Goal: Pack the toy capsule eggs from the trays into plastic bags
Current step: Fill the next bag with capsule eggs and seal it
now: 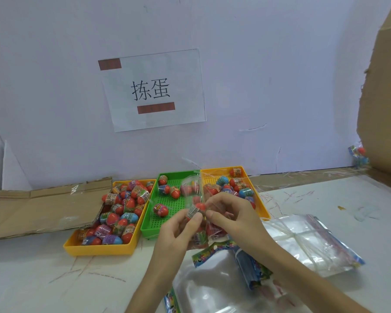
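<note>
Clear plastic bags point(212, 288) lie at the bench's near edge. Above them, the left hand point(176, 233) pinches a red capsule egg point(196, 210), long axis tilted, red end up-right; the right hand point(230, 213) grips a clear bag point(191, 188). Wall sign point(152, 90) reads "拣蛋".

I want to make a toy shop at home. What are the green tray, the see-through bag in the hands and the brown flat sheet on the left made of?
The green tray looks like hard, slightly shiny plastic, with a moulded grid of small holes. The bag seems thin clear plastic film: eggs show through it and it glints. The brown sheet looks like matte cardboard, creased and taped.
</note>
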`<state>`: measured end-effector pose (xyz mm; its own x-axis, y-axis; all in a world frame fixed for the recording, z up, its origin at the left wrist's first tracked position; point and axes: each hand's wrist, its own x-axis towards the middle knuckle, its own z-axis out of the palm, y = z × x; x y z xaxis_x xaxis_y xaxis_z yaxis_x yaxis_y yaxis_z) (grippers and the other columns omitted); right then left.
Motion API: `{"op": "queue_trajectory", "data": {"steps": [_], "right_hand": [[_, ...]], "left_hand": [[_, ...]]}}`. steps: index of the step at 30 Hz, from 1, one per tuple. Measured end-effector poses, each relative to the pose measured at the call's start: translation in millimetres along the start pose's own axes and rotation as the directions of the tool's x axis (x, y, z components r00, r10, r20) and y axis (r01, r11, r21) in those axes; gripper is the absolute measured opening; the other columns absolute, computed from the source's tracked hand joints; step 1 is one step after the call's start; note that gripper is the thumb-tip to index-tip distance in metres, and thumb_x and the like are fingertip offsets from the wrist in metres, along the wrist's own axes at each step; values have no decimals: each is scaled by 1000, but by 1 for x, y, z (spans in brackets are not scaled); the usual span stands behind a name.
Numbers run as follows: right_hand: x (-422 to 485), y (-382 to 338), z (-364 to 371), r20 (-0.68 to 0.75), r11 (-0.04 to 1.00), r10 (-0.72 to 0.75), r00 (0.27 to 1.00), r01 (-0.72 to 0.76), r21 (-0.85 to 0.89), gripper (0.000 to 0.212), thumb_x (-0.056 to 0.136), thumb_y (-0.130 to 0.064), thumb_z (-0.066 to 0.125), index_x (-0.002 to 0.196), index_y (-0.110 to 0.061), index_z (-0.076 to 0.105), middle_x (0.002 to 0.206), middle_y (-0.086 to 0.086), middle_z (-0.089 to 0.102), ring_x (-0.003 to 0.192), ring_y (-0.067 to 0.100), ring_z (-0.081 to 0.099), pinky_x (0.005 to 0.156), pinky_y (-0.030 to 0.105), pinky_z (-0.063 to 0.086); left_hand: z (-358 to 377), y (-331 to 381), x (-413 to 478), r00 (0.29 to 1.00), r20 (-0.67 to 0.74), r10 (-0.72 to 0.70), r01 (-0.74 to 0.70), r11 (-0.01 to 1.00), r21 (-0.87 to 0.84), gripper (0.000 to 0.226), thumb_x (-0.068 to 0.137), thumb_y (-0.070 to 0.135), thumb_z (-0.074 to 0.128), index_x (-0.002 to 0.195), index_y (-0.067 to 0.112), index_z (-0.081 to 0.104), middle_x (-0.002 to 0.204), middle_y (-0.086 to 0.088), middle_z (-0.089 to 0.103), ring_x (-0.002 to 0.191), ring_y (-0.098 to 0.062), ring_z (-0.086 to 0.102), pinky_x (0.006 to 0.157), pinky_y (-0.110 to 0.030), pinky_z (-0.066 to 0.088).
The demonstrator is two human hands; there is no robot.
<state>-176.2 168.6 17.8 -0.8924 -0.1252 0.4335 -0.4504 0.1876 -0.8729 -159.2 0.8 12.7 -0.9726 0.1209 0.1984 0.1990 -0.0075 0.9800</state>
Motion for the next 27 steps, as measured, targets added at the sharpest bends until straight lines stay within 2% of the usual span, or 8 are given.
{"op": "queue_trajectory", "data": {"steps": [4,7,10,14,18,21,24,27], "right_hand": [[1,1,-3,86,999,31,996,-32,9,12,91,-21,75,99,-30,73,86,-4,73,80,15,70,72,27,58],[5,-4,-9,200,995,72,977,-84,54,18,92,-27,72,110,-30,72,97,-3,75,92,15,73,82,30,59],[14,-6,-24,81,996,72,994,-76,40,14,96,-23,68,107,-31,73,98,-4,76,93,15,73,85,33,60],[19,6,-48,-72,943,56,996,-76,-324,22,93,-15,70,104,-34,73,95,-12,72,86,6,67,77,22,53],[16,18,-50,118,765,156,981,-45,-643,21,99,-33,60,117,-38,71,114,-15,62,104,5,58,93,30,46],[14,23,-43,191,659,280,941,-43,-751,27,100,-46,54,125,-40,65,121,-13,57,112,11,55,102,38,43],[15,23,-41,148,716,259,955,-87,-693,20,94,-40,65,114,-36,67,113,-11,61,101,7,57,92,31,48],[15,21,-43,36,785,178,983,-120,-608,11,87,-27,75,95,-31,68,100,-12,66,84,3,60,72,18,48]], "left_hand": [[0,-1,1,997,-73,17,-15,999,35,36,74,59,65,92,29,75,86,-12,71,87,-32,71,78,-50,62],[-2,-2,2,991,-132,5,-3,1000,17,36,74,61,63,88,30,75,85,-11,72,87,-33,71,79,-49,62],[-5,-2,4,984,-175,-29,22,999,-40,36,75,58,64,87,27,76,88,-7,77,87,-30,74,80,-49,62],[-6,-4,6,984,-175,-39,28,998,-62,31,75,60,61,84,35,77,88,-3,79,84,-22,77,76,-38,62],[-3,-6,5,984,-170,-47,39,998,-49,25,77,59,58,76,43,77,85,7,78,79,-11,76,65,-25,59],[-3,-6,5,983,-181,-43,42,999,-7,30,75,64,55,74,42,75,81,17,75,79,-1,72,76,-29,58],[-3,-7,5,977,-206,-51,52,999,-1,39,74,66,56,80,33,76,87,5,77,89,-15,74,87,-44,60],[-4,-5,4,978,-204,-53,56,998,6,37,71,69,57,81,39,76,91,2,78,91,-18,74,85,-42,61]]}}
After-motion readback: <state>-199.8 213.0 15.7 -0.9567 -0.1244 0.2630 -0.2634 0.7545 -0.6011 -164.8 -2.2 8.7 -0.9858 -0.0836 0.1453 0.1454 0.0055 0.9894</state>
